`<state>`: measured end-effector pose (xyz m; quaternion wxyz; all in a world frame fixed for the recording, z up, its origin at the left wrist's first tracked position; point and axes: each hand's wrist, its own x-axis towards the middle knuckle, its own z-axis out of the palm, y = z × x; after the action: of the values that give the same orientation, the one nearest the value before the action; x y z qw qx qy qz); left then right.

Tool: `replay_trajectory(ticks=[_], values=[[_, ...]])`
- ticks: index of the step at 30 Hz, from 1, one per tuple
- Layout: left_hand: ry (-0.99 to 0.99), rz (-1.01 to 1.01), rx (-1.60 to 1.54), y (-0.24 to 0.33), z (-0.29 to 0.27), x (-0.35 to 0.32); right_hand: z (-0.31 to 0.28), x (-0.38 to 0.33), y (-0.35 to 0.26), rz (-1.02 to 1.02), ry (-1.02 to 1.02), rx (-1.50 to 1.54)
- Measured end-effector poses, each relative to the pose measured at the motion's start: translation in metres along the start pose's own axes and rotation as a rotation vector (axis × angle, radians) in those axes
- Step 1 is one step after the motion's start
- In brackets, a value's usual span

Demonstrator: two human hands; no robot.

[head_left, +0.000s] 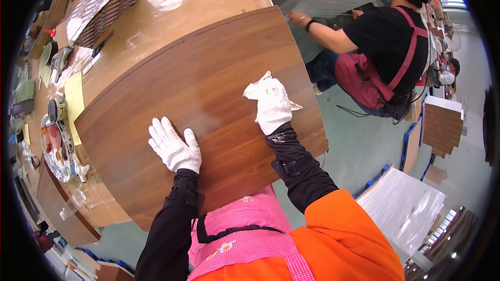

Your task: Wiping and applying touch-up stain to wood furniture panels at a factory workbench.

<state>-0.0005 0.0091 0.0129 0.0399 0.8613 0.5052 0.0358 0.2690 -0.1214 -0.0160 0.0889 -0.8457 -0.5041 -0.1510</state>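
Board (213, 83) lies flat on bench (208, 2), overhanging right and near sides. Left grip (175, 148) palm-down on it, fingers extended, thumb apart; right grip (274, 108) bunches white cloth (260, 89) against surface. Probably stiff, heavy, somewhat slick; finish likely scratches. Best hold: opposite side edges, two-handed.

A crumpled white cloth (255, 91) hides the fingers of the white-gloved right hand (274, 110), and where glove meets cloth cannot be told. The palm of the white-gloved left hand (177, 148) is hidden against the broad brown wooden panel (224, 73). The lower edge cuts off the black left sleeve (169, 234) and orange garment (346, 239); the top edge cuts the tan cardboard-covered table (161, 26). Small items (53, 138) on the round speckled tray (63, 171) are too jumbled to identify.
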Motion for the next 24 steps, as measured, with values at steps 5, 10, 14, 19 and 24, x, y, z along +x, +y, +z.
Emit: replay_trajectory(ticks=[5,10,14,19,24], values=[[0.033,-0.005,0.006,-0.003,-0.001,0.002,-0.024,0.035,0.078,0.304,-0.095,0.358],[0.014,0.005,-0.004,0.007,0.001,0.002,0.014,0.026,0.085,0.389,-0.802,-0.242],[0.021,0.000,0.015,0.002,-0.001,0.002,-0.029,0.028,0.065,0.226,-0.442,-0.244],[0.013,-0.005,0.013,0.000,-0.003,0.000,-0.029,0.026,0.066,0.444,-0.554,-0.313],[0.009,0.004,0.006,0.002,-0.001,0.000,-0.034,0.016,0.070,0.423,-0.491,-0.228]])
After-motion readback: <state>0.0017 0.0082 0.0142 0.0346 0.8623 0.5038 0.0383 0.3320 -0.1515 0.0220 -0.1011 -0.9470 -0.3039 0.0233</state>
